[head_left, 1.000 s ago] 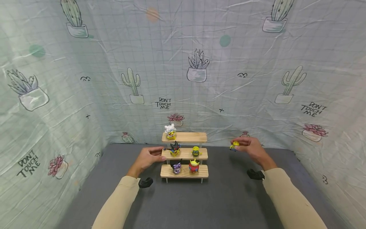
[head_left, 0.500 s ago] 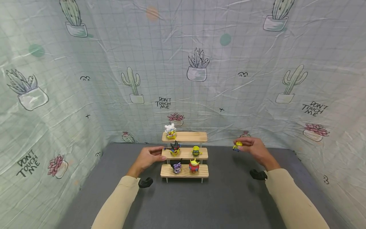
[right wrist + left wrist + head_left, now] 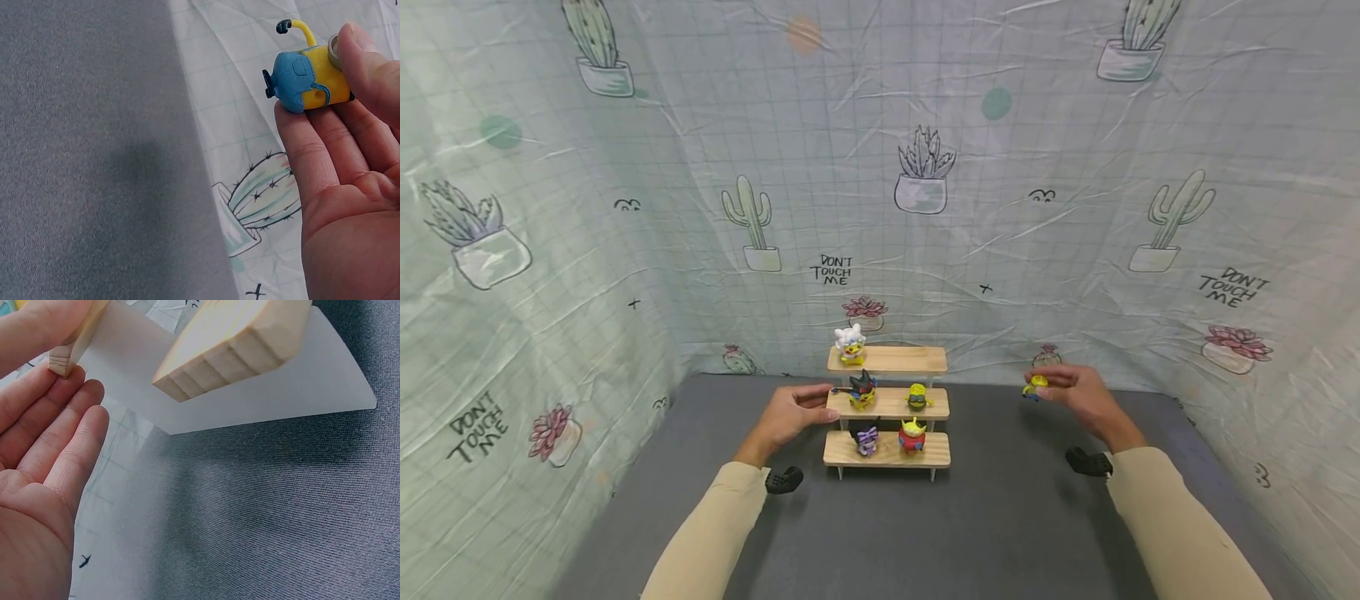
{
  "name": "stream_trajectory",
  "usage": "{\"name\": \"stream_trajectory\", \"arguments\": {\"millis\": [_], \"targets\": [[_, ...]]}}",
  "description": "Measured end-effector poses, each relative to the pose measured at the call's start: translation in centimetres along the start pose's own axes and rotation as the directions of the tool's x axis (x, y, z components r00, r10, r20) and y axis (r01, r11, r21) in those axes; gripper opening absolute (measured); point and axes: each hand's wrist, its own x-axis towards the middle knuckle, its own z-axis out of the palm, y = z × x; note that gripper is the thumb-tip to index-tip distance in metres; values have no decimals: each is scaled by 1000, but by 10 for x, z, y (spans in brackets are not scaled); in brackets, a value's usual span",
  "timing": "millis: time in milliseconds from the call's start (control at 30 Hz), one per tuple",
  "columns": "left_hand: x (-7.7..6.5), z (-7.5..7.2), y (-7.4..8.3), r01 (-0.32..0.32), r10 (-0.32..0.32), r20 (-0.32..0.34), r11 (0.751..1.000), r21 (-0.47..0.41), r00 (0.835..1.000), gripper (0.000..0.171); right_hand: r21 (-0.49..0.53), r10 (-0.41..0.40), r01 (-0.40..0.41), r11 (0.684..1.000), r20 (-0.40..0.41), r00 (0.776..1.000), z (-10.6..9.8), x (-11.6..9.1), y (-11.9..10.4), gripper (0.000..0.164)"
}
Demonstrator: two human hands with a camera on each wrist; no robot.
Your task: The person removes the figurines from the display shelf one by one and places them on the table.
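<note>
Pinching yellow-blue figure [image 3: 309, 78], right hand [image 3: 1078, 398]; left hand [image 3: 786, 414] grips tiered stand [image 3: 902, 359], five figures [image 3: 913, 436] right of its fingers; I judge one unplaced.

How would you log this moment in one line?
left hand: grips middle shelf | right hand: holds yellow-and-blue figure off table | top shelf: one white-topped figure

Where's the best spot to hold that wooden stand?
Probably the middle shelf's left end, coming from the left, thumb above and fingers below: the board is thin, flat and juts past the white support. The left hand grips it there.
</note>
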Motion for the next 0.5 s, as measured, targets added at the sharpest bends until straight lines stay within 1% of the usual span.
{"name": "stream_trajectory", "arguments": {"millis": [200, 300, 500], "targets": [[0, 1, 1, -7, 7, -5, 1000, 13, 1000, 66, -18, 7, -7, 1000, 0, 1000, -6, -3, 2, 48], [0, 2, 1, -9, 10, -4, 1000, 15, 1000, 65, -34, 9, -10, 999, -18, 1000, -10, -3, 4, 48], [1, 1, 1, -18, 18, 2, 1000, 19, 1000, 65, -49, 28, -29, 998, -22, 999, -15, -6, 11, 49]]}}
